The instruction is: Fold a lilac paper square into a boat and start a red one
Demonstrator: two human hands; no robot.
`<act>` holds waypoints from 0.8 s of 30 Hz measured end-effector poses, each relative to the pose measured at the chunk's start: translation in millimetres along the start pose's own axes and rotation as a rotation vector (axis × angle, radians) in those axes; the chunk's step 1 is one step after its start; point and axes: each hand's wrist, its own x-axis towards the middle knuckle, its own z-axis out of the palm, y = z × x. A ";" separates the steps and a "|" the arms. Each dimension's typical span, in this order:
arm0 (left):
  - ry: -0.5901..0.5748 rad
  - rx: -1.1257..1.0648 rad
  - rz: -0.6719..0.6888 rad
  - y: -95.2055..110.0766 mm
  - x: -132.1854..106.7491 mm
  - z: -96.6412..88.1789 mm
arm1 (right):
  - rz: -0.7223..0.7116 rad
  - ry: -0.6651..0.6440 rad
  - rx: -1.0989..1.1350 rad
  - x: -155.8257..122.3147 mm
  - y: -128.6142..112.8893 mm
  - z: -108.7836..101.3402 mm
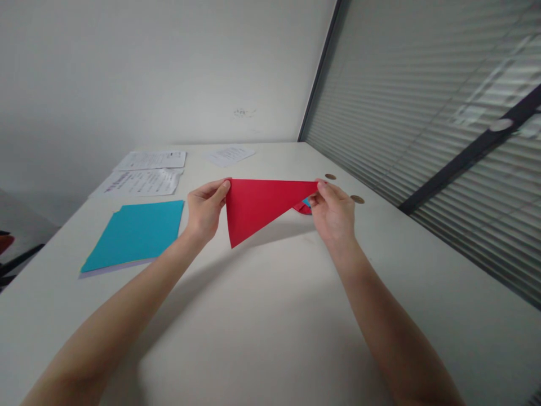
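Observation:
A red sheet of paper (260,206), triangular in outline, is held up above the white table between both hands. My left hand (205,207) pinches its upper left corner between thumb and fingers. At the right tip, my right hand (333,210) grips the paper the same way. The top edge runs nearly level, and one corner hangs down near the left hand. Behind the right hand lies a small red and blue paper piece (302,208), partly hidden by the hand and the sheet.
A stack of blue paper (137,232) lies on the left of the white table (262,338). Printed sheets (143,181) and another printed paper (230,155) rest farther back. Two round brown discs (357,199) sit near the right edge, beside window blinds (422,101).

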 end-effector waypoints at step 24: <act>0.032 0.140 0.118 5.9 -5.5 3.6 | -0.113 0.117 -0.118 4.7 6.0 -3.8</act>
